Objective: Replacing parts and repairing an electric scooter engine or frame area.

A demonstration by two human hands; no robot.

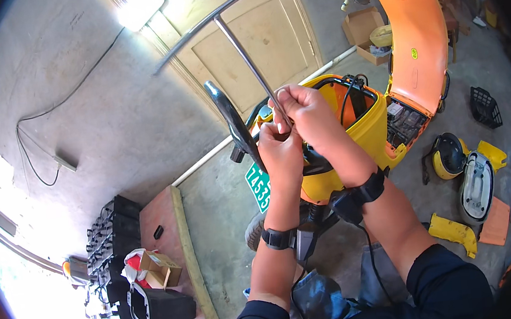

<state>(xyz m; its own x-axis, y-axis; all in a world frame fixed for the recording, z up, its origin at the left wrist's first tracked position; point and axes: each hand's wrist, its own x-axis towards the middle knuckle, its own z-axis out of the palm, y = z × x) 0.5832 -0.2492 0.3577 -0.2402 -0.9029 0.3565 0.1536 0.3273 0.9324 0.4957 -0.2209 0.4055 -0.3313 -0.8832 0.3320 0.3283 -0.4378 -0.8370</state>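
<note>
My right hand (pixel 304 114) is closed round the lower end of a T-shaped metal bar (pixel 246 57), whose straight stem slants up to a curved crosspiece. Just below it, my left hand (pixel 280 152) has its fingers pinched together by the foot of the stem; what lies between them is hidden. Behind both hands stands a yellow scooter (pixel 367 126), its shell open at the top with black cables showing inside. A glossy black curved part (pixel 230 118) rises to the left of my left hand. Below that, a green number plate (pixel 258 186) hangs on the scooter.
An orange scooter body (pixel 419 54) stands at the right. On the floor nearby lie a yellow helmet (pixel 448 156), yellow panels (pixel 453 234) and a black basket (pixel 485 107). Left are stacked black cases (pixel 113 233), a cardboard box (pixel 160 269) and a black bin (pixel 171 309).
</note>
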